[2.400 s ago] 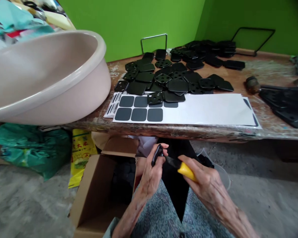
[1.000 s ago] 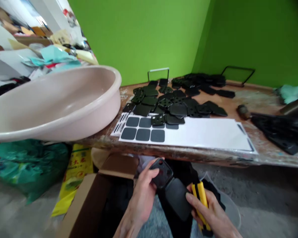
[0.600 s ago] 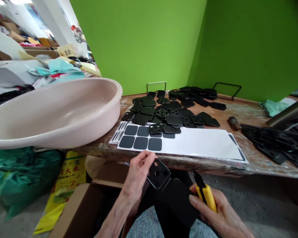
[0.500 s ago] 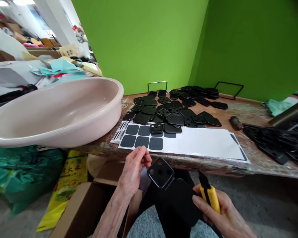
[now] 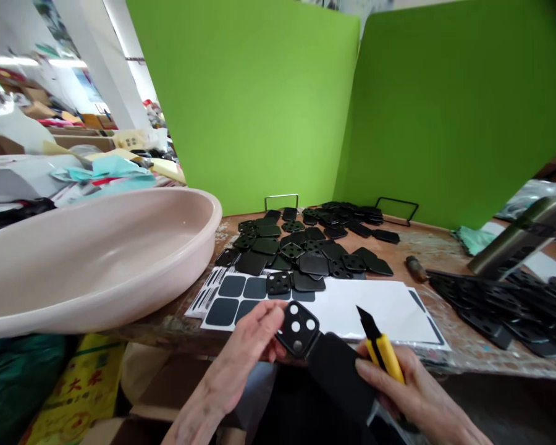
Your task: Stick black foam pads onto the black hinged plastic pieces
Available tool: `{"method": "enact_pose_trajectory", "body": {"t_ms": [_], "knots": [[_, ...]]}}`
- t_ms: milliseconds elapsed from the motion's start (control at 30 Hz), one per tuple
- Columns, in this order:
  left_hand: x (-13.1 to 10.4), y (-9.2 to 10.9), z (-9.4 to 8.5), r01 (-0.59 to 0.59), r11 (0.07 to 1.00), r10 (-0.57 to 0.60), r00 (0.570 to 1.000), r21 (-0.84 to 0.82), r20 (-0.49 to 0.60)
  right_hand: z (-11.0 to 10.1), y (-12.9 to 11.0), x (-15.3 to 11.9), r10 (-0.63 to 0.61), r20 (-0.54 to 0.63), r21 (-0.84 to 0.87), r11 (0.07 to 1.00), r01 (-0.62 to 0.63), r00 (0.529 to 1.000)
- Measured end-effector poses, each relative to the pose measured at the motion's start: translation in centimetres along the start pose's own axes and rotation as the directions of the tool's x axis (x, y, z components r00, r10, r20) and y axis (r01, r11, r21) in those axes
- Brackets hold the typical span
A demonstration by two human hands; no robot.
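Note:
My left hand (image 5: 254,334) pinches the left edge of a black hinged plate (image 5: 338,371) at its end with round holes. In my right hand (image 5: 398,383) are the plate's wide solid end, under the thumb, and a yellow utility knife (image 5: 384,357) with its dark blade pointing up and left. Behind the hands, a white sheet (image 5: 370,303) with dark rounded-square stickers (image 5: 222,311) lies along the table's front edge. Many similar black plates (image 5: 312,262) are spread in a loose pile behind and partly over the sheet.
A large pale pink basin (image 5: 167,259) stands at left. More black pieces (image 5: 523,315), a small brown bottle (image 5: 416,269) and a metal flask (image 5: 523,238) are at right. Green panels (image 5: 250,105) close off the back. A yellow bag (image 5: 81,389) lies below.
My left hand, near the plate before, has now taken hold of its holed end. Both hands and the plate appear nearer the sheet, and the view has tilted up.

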State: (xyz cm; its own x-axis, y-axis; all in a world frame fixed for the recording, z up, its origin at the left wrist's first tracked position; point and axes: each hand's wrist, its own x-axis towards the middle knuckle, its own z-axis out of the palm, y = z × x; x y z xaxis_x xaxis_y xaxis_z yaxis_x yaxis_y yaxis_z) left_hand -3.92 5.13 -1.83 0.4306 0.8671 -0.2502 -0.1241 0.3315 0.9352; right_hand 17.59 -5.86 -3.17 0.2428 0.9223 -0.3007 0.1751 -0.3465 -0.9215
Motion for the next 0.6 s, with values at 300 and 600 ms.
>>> {"method": "enact_pose_trajectory", "body": {"t_ms": [300, 600], "knots": [[10.1, 4.0, -2.0, -0.106, 0.990, 0.076, 0.959, -0.096, -0.274, -6.9, -4.9, 13.5, -0.272, -0.145, -0.497, 0.851, 0.167, 0.951], [16.3, 5.7, -5.2, -0.141, 0.985, 0.173, 0.881, 0.104, -0.440, -18.9, -3.5, 26.2, -0.368, -0.330, -0.827, 0.557, -0.078, 0.869]]}}
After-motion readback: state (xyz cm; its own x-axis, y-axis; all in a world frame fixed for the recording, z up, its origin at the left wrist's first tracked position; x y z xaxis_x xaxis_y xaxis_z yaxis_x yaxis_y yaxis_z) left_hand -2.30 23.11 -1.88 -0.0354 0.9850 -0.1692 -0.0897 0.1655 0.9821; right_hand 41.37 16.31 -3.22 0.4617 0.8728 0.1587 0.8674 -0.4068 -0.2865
